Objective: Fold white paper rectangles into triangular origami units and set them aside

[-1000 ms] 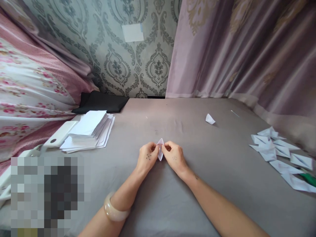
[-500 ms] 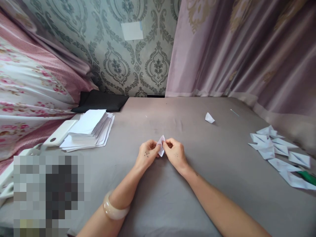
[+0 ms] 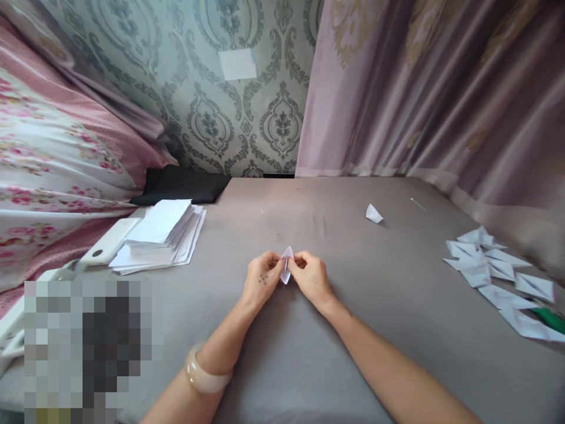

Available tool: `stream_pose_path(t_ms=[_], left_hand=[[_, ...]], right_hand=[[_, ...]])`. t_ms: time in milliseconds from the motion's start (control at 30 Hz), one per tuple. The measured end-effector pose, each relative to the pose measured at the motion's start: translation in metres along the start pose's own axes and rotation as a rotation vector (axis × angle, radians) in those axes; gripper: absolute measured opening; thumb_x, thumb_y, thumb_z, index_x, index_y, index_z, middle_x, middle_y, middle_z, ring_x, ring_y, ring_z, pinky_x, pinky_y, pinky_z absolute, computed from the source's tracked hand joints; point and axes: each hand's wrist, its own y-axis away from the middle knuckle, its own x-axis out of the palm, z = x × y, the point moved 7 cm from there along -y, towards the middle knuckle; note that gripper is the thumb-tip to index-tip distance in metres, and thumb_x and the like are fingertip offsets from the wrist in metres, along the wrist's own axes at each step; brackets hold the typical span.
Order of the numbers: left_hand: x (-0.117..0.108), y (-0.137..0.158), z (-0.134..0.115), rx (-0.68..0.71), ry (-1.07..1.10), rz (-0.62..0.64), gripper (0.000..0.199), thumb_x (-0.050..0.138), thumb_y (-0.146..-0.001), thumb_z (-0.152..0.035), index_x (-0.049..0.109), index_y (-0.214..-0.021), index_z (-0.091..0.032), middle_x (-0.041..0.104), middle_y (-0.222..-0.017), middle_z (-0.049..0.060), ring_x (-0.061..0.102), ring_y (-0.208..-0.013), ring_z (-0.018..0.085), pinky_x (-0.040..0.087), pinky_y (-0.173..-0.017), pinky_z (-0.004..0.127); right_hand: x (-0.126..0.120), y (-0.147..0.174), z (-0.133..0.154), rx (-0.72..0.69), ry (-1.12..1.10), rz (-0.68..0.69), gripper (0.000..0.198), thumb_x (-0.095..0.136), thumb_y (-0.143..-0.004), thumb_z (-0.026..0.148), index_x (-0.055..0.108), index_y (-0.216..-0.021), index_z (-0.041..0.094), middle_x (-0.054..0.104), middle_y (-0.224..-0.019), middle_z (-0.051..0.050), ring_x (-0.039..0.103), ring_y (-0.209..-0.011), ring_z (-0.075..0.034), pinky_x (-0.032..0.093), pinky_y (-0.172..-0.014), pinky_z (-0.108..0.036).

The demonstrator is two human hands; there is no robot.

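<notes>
While our left hand (image 3: 263, 277) pinches one edge of a small white pointed folded-paper piece (image 3: 286, 274), our right hand (image 3: 312, 278) pinches the other. We've got it mid-table, above the grey cloth surface (image 3: 282, 365); can't tell if it touches. White rectangular paper stack (image 3: 158, 224) at left, loose cluster of white angular paper folds (image 3: 477, 270) at right.

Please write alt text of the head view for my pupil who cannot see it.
Left hand and right hand pinch a small folded paper between them over a grey surface. A paper stack lies to the left; several white folded pieces cluster to the right.
</notes>
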Motion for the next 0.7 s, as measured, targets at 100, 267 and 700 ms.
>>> stream_pose_path(t_ms=[100, 267, 700], left_hand=[[-0.003, 0.001, -0.004, 0.017, -0.076, -0.045, 0.024, 0.057, -0.079, -0.038, 0.065, -0.077, -0.015, 0.066, -0.061, 0.003, 0.059, -0.055, 0.014, 0.042, -0.051, 0.021], [-0.003, 0.0, -0.01, 0.079, 0.081, -0.04, 0.032, 0.059, -0.078, -0.027, 0.063, -0.108, -0.016, 0.073, -0.089, 0.008, 0.067, -0.077, 0.018, 0.05, -0.069, 0.025], [-0.008, -0.007, 0.004, 0.036, 0.159, -0.055, 0.026, 0.062, -0.078, -0.039, 0.068, -0.085, -0.014, 0.072, -0.079, 0.006, 0.066, -0.072, 0.018, 0.049, -0.064, 0.024]], right_hand=[[0.001, 0.0, -0.001, -0.004, -0.004, 0.015, 0.017, 0.057, -0.077, 0.03, 0.065, -0.073, 0.017, 0.071, -0.069, -0.005, 0.065, -0.063, -0.016, 0.048, -0.061, -0.026], [0.006, 0.0, -0.005, 0.005, -0.012, 0.071, 0.018, 0.057, -0.079, 0.032, 0.065, -0.074, 0.017, 0.071, -0.069, -0.005, 0.064, -0.061, -0.016, 0.048, -0.058, -0.025], [0.014, 0.002, -0.003, 0.067, -0.173, 0.237, 0.03, 0.062, -0.078, 0.042, 0.067, -0.093, 0.016, 0.072, -0.082, -0.007, 0.067, -0.071, -0.017, 0.053, -0.065, -0.026]])
